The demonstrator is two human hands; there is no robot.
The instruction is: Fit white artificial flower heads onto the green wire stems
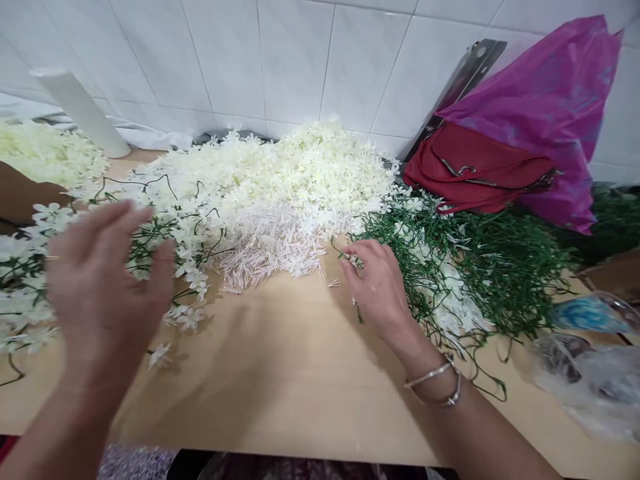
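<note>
My left hand [107, 280], slightly blurred, hovers over white artificial flowers on green stems [187, 267] at the left; its thumb stands apart from the fingers and nothing shows in it. Bent in a pinch, my right hand [375, 283] is at the edge of the green stem pile [505, 260], with a thin green artificial stem [336, 247] sticking out from its fingertips. Between the hands lies a heap of thin white stamen-like pieces [273, 247]. Behind it rises a big mound of cream-white fabric petals [310, 163].
A red bag [480, 167] and a purple plastic bag [555, 107] lean by the tiled wall at back right. A white roll [83, 113] stands at back left. Clear plastic bags [590, 380] lie at the right. One loose flower [159, 356] rests on the wooden table [300, 387].
</note>
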